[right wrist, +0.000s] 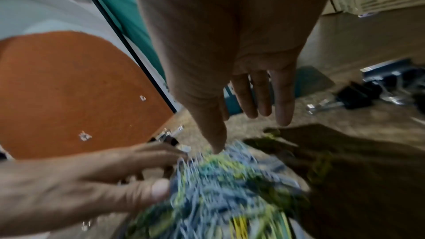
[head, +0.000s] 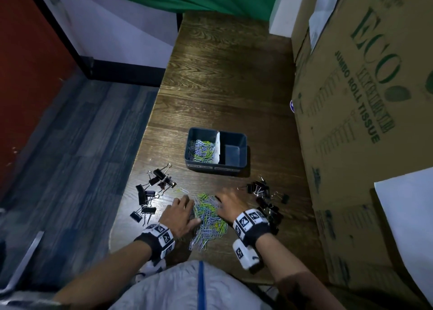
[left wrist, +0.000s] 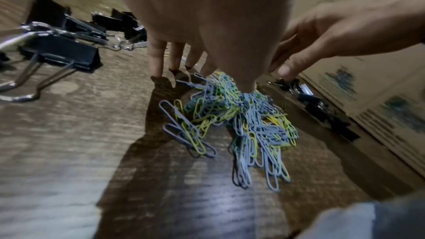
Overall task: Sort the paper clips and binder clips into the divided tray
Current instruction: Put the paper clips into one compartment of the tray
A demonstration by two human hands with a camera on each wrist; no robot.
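A heap of blue, yellow and green paper clips (head: 208, 218) lies on the wooden table near its front edge. My left hand (head: 185, 210) stands at the heap's left side, fingers straight down on the table and thumb on the clips (left wrist: 230, 115). My right hand (head: 226, 204) is at the heap's right side with straight fingers (right wrist: 284, 104), holding nothing. Beyond the heap sits the dark divided tray (head: 210, 168): its left compartment holds paper clips, its right one is bare. Black binder clips lie in a left group (head: 152, 192) and a right group (head: 264, 197).
A large cardboard box (head: 363, 98) printed with green lettering walls off the table's right side, close to the right binder clips. The table's left edge (head: 145, 131) drops to a grey floor. Bare wood stretches behind the tray.
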